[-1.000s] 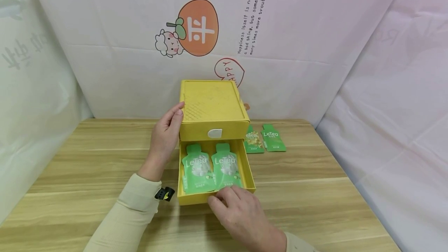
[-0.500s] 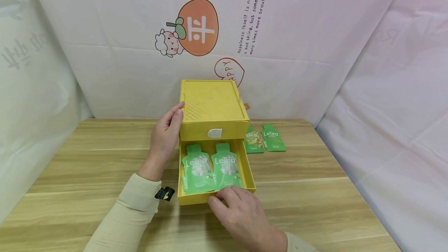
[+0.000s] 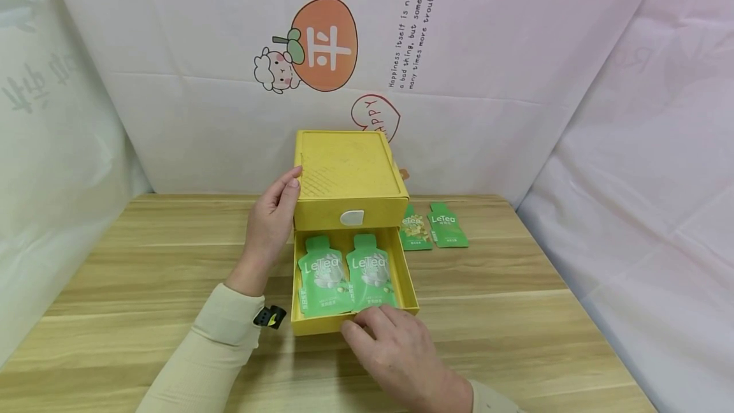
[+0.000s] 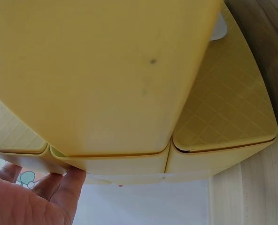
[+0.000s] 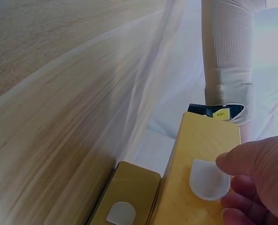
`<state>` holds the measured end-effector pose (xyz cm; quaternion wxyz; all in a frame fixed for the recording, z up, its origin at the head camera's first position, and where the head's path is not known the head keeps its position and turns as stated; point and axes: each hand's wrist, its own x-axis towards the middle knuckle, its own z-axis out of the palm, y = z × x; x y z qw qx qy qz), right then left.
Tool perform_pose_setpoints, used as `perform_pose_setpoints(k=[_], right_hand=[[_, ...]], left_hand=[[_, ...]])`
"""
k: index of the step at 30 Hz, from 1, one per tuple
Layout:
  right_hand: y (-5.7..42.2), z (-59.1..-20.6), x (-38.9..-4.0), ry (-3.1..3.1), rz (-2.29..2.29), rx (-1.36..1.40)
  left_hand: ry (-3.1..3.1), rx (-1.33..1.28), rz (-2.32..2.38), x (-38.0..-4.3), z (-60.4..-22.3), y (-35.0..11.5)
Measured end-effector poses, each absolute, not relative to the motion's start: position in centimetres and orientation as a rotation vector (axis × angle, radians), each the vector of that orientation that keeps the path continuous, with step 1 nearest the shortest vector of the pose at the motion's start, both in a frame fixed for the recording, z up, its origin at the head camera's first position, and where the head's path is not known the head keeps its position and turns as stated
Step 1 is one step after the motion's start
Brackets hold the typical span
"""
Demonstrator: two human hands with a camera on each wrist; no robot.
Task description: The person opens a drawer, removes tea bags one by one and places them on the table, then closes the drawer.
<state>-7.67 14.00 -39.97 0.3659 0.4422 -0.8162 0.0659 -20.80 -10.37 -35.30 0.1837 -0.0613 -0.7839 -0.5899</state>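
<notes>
A yellow drawer box [image 3: 355, 161] stands on the table with one drawer [image 3: 316, 326] pulled out towards me. Two green LeTea pouches lie side by side inside it, a left pouch [image 3: 325, 282] and a right pouch [image 3: 371, 273]. Against the box's left side rests my left hand [image 3: 268, 225], its fingers extended at the upper edge. My right hand [image 3: 398, 349] holds the drawer's front, fingers bent over the rim. In the right wrist view its thumb touches the white tab [image 5: 207, 180], and the other fingers are curled. The right hand covers the drawer's front right part.
Two more green pouches lie behind the drawer's right side: a flower-patterned pouch [image 3: 416, 233] partly hidden by the box, and a plain pouch [image 3: 448, 227]. A printed white cloth [image 3: 201, 113] hangs behind the wooden table [image 3: 516, 317]. Another drawer front [image 5: 134, 187] sits below the pulled-out drawer.
</notes>
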Motion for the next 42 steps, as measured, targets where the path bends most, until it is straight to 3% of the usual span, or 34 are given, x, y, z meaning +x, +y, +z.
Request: perform_pose_setpoints(k=[8,19,32,42], right_hand=[[13.5,-39.1,-7.9,-1.97,0.237,1.124],[13.7,-35.9,-9.2,-2.068,0.313,0.895],[13.8,-34.1,-11.3,-2.415,0.056,0.654],[13.2,-34.1,-12.6,-2.515,-0.176,0.617]], left_hand=[[-2.21,-0.174,-1.666,-20.8,-35.4,-10.5],[-2.203,-0.19,-1.682,-20.9,-35.3,-10.5],[-2.207,-0.181,-1.683,-20.8,-35.3,-10.5],[-2.216,-0.176,-1.67,-20.9,-35.4,-10.5]])
